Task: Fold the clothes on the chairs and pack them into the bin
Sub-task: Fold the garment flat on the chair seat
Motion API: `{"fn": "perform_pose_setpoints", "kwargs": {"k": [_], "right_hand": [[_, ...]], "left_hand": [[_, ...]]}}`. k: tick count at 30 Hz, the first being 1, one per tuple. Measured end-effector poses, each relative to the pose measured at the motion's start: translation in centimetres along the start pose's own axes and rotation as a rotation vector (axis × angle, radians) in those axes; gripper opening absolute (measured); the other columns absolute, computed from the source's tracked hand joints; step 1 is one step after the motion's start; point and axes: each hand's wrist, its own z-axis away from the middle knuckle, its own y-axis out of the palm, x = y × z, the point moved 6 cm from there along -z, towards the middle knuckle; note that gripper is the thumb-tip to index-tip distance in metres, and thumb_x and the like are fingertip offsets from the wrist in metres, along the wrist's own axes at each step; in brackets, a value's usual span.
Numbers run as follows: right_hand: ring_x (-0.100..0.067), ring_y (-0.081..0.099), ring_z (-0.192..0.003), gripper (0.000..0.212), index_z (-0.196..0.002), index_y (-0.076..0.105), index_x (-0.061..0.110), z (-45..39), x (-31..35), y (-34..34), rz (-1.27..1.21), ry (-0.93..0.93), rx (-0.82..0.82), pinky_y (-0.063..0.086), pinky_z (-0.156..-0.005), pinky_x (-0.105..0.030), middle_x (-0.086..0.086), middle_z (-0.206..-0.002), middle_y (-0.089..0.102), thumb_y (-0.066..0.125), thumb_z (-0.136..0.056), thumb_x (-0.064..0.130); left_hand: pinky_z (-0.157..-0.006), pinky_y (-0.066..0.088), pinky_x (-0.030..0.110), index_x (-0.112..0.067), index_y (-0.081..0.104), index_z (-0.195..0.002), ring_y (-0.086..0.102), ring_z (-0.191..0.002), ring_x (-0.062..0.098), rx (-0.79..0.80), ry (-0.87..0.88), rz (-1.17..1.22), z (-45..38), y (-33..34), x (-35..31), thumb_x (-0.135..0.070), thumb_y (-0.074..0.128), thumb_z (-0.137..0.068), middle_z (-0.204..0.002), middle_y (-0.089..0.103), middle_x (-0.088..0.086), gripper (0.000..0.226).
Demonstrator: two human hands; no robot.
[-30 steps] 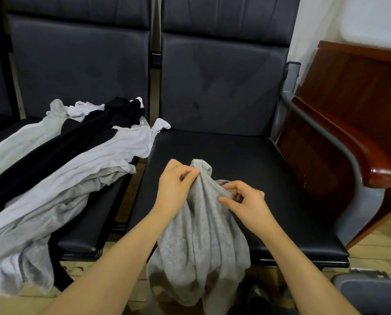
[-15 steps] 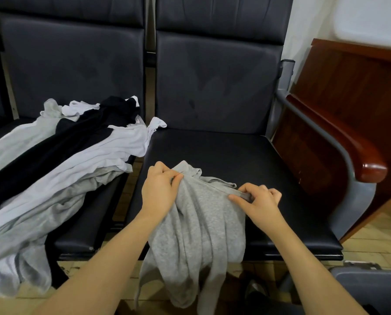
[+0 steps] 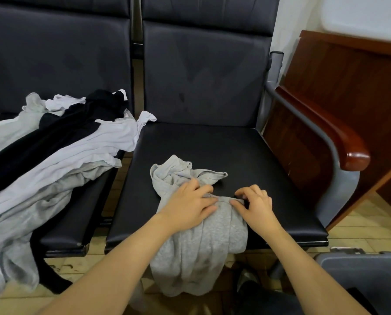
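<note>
Your grey garment (image 3: 201, 242) lies bunched on the front of the right chair seat (image 3: 212, 146), its long axis running from the crumpled top end, away from you, back over the seat edge, where the rest hangs toward the floor. Your left hand (image 3: 190, 208) presses flat on it, fingers spread; your right hand (image 3: 255, 203), just beside, seems to pinch a fold with curled fingers, though the grip is hard to read. The unfolded pile (image 3: 53, 160) waits on the left chair, and the bin (image 3: 360, 269) sits nearer your right hand.
</note>
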Motion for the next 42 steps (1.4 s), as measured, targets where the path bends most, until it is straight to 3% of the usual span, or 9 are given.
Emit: {"fn": "perform_pose_setpoints", "kwargs": {"k": [7, 11, 14, 17, 22, 28, 33, 37, 42], "right_hand": [[-0.009, 0.030, -0.102, 0.016, -0.099, 0.056, 0.030, -0.2, 0.2, 0.2, -0.012, 0.046, 0.107, 0.016, -0.088, -0.025, 0.012, -0.106, 0.039, 0.059, -0.090, 0.042], [-0.009, 0.043, -0.096, 0.011, -0.090, 0.052, 0.027, -0.4, 0.6, 0.3, -0.078, 0.038, 0.135, 0.019, -0.088, -0.025, 0.011, -0.089, 0.051, 0.061, -0.090, 0.033], [-0.012, 0.053, -0.082, 0.016, -0.095, 0.050, 0.030, -0.1, 1.2, -0.3, -0.317, 0.019, 0.130, 0.038, -0.081, -0.023, 0.002, -0.078, 0.058, 0.062, -0.090, 0.021], [-0.013, 0.056, -0.072, 0.034, -0.107, 0.051, 0.038, 0.5, 2.4, -1.2, -0.495, -0.084, 0.116, 0.046, -0.067, -0.017, -0.001, -0.078, 0.058, 0.061, -0.089, 0.011], [-0.007, 0.056, -0.080, 0.024, -0.092, 0.067, 0.027, 0.6, 5.1, -0.8, -0.474, -0.173, 0.030, 0.044, -0.071, -0.015, 0.005, -0.091, 0.059, 0.056, -0.092, 0.006], [0.002, 0.053, -0.093, 0.015, -0.097, 0.068, 0.018, 0.0, 8.6, 1.9, -0.416, -0.203, -0.065, 0.035, -0.095, -0.028, 0.022, -0.095, 0.054, 0.056, -0.094, 0.011], [0.008, 0.047, -0.085, 0.011, -0.097, 0.064, 0.024, -0.7, 11.8, 4.0, -0.370, -0.209, -0.094, 0.026, -0.094, -0.025, 0.021, -0.092, 0.051, 0.066, -0.088, 0.031], [0.002, 0.043, -0.104, 0.024, -0.102, 0.060, 0.030, -0.7, 13.4, 6.0, -0.223, -0.194, -0.032, 0.017, -0.090, -0.022, 0.018, -0.107, 0.052, 0.066, -0.084, 0.044], [-0.004, 0.046, -0.112, 0.025, -0.105, 0.061, 0.029, -1.2, 13.3, 6.7, -0.110, -0.166, -0.054, 0.016, -0.091, -0.025, 0.015, -0.112, 0.053, 0.064, -0.085, 0.045]], "left_hand": [[-0.071, 0.043, 0.029, -0.032, 0.076, -0.089, 0.032, -0.085, 0.012, 0.001, -0.081, 0.035, 0.0, 0.2, 0.8, -0.047, 0.041, -0.089, -0.101, 0.059, -0.008, 0.038], [-0.076, 0.037, 0.027, -0.035, 0.074, -0.095, 0.035, -0.086, 0.013, 0.021, -0.100, 0.035, 0.2, 0.4, 1.0, -0.048, 0.040, -0.089, -0.104, 0.058, -0.009, 0.037], [-0.076, 0.036, 0.026, -0.035, 0.073, -0.099, 0.037, -0.085, 0.014, 0.034, -0.101, 0.029, 0.4, 0.5, 1.2, -0.048, 0.040, -0.090, -0.106, 0.056, -0.009, 0.037], [-0.074, 0.040, 0.028, -0.033, 0.072, -0.101, 0.045, -0.083, 0.018, 0.027, -0.097, 0.033, 0.4, 0.2, 1.0, -0.044, 0.040, -0.090, -0.105, 0.056, -0.007, 0.036], [-0.073, 0.049, 0.034, -0.021, 0.054, -0.123, 0.051, -0.087, 0.020, 0.014, -0.241, 0.182, 2.2, -0.8, 2.6, -0.020, 0.037, -0.092, -0.114, 0.042, -0.002, 0.036], [-0.095, 0.045, 0.034, -0.013, 0.042, -0.135, 0.046, -0.112, 0.012, 0.030, -0.552, 0.414, 6.7, -3.6, 5.9, -0.009, 0.054, -0.092, -0.121, 0.026, -0.012, 0.044], [-0.090, 0.043, 0.033, -0.017, 0.058, -0.113, 0.052, -0.099, 0.014, 0.002, -0.746, 0.292, 9.9, -5.5, 8.4, -0.035, 0.069, -0.083, -0.107, 0.041, -0.009, 0.036], [-0.084, 0.044, 0.034, -0.016, 0.064, -0.098, 0.051, -0.094, 0.015, -0.007, -0.755, 0.210, 11.8, -6.3, 8.8, -0.040, 0.069, -0.082, -0.098, 0.048, -0.008, 0.029], [-0.082, 0.045, 0.029, -0.017, 0.061, -0.105, 0.047, -0.100, 0.013, 0.008, -0.834, 0.258, 14.1, -6.6, 9.3, -0.042, 0.064, -0.085, -0.107, 0.048, -0.005, 0.033]]}}
